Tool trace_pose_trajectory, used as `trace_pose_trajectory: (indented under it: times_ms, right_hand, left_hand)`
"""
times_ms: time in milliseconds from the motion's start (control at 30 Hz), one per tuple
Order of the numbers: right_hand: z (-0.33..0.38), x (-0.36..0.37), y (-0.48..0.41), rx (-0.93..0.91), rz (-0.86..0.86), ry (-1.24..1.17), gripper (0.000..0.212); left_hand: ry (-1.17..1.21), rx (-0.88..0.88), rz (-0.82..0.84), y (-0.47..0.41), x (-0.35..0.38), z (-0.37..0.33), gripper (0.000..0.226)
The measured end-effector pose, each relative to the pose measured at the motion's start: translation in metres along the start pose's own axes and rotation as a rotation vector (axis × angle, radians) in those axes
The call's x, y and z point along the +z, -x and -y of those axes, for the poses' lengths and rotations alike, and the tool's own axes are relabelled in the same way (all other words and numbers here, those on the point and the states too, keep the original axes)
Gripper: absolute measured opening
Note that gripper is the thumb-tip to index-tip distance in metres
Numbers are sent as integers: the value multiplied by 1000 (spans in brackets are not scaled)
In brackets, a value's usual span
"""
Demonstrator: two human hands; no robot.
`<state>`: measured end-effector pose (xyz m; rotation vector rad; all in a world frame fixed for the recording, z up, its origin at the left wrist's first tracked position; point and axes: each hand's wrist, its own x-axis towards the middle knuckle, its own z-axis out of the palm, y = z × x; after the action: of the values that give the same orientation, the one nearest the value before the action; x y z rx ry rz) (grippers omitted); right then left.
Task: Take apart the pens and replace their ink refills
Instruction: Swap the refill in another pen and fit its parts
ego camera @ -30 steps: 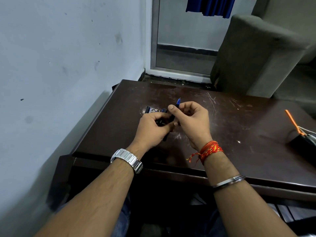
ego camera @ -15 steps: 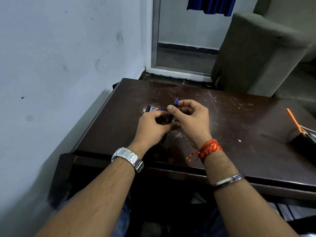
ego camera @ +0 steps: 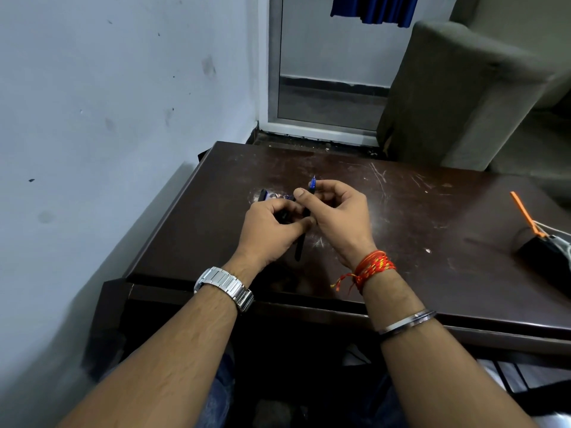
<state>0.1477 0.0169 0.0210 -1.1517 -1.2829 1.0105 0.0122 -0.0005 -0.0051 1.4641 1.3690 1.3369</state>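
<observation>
Both hands meet over the middle of the dark wooden table (ego camera: 401,217). My right hand (ego camera: 340,217) pinches a thin dark pen (ego camera: 300,242) near its blue tip, which points up and away; the barrel hangs down between the hands. My left hand (ego camera: 268,230) is closed on the same pen lower down, thumb against the barrel, with a small dark part half hidden in its fingers. Just beyond the left hand lies a small heap of dark and blue pen parts (ego camera: 267,194) on the table.
A white wall runs close along the left. An orange-handled tool (ego camera: 525,214) lies at the right edge on a black object (ego camera: 543,251). A grey armchair (ego camera: 463,88) stands behind the table, beside a door frame.
Hardly anything differs: both hands stay closed on the pen in the same spot, with only slight finger shifts.
</observation>
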Motion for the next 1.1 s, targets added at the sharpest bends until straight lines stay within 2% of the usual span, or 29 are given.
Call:
trace_pose_trajectory:
  times_ms: [100,167,300,400,567,700,767,1100]
  right_hand:
    - [1,2,0,14,5,-33,7]
    - [2,1,0,-16,-4,-7,4]
    - [3,-2,1,-19,-22,-17,19]
    - [4,0,1,-8,-9,-66,5]
    - [4,-1,0,-9,16,-100,8]
    - [2,-3,-1,-14,63,-88,11]
    - [1,-3,-1,-20,66,-73,12]
    - [4,-5,-7,-132,-7,75,16]
  left_hand:
    - [4,7,4,0,1,1,16]
    - [0,5,5,1,1,0,17]
    - [2,-9,-1,1,1,-2,19]
    - [-1,-4,1,2,1,-2,20]
    - [13,-3,46,3,0,-3,33]
    - [55,-31,83,3,4,-3,14]
    - [32,-20,73,2,3,-2,18]
    - [-150,71,-66,3,7,-11,8]
